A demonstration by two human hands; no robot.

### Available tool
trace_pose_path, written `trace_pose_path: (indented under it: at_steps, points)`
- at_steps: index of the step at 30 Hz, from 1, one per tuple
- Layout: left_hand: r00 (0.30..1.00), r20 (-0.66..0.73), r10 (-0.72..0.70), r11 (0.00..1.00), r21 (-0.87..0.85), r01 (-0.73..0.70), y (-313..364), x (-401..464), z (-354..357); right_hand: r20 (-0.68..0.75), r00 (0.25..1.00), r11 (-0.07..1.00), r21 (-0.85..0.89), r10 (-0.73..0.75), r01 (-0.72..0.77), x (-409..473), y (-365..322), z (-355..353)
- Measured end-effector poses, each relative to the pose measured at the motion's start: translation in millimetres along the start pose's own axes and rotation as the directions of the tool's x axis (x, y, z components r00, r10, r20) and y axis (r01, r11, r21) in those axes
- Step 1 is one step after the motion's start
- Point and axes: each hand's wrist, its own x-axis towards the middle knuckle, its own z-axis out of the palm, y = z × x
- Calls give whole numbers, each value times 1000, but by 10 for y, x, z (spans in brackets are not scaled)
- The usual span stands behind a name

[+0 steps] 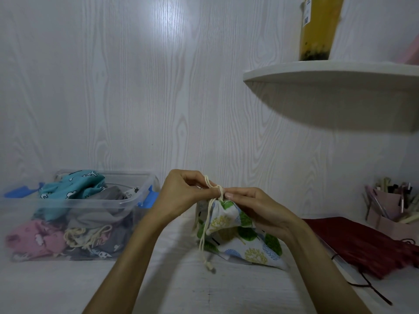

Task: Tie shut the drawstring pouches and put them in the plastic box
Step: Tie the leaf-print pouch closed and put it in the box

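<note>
A white pouch with green and yellow tree prints (240, 236) stands on the table at the centre, its neck gathered. Its cream drawstring (205, 225) loops around the neck and hangs down the left side. My left hand (181, 193) pinches the cord loop from the left. From the right, my right hand (254, 205) pinches the cord at the gathered neck. The clear plastic box (127, 201) with blue latches sits to the left, holding teal, pink and grey pouches. A dark red pouch (362, 243) lies flat at the right.
A white corner shelf (335, 73) juts out at upper right with a cup of yellow drink (319, 28) on it. A pink holder (385, 211) full of pens stands at the far right. A white wood-grain wall closes the back.
</note>
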Motion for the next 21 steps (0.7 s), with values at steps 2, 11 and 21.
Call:
trace_pose_path:
  at_steps: [2,11,21]
  points:
    - [1000,2,-14,999,-38,14,-5,0,12,-20,1000,999,52,3,-2,12,8,3]
    - [981,179,-77,992,-81,92,106,-35,-21,94,991,995,47,-92,88,30,82,-54]
    - [990,80,-117,989,103,109,32,11,-118,-115,914,569,-810,-389,140,-58,-207,-31]
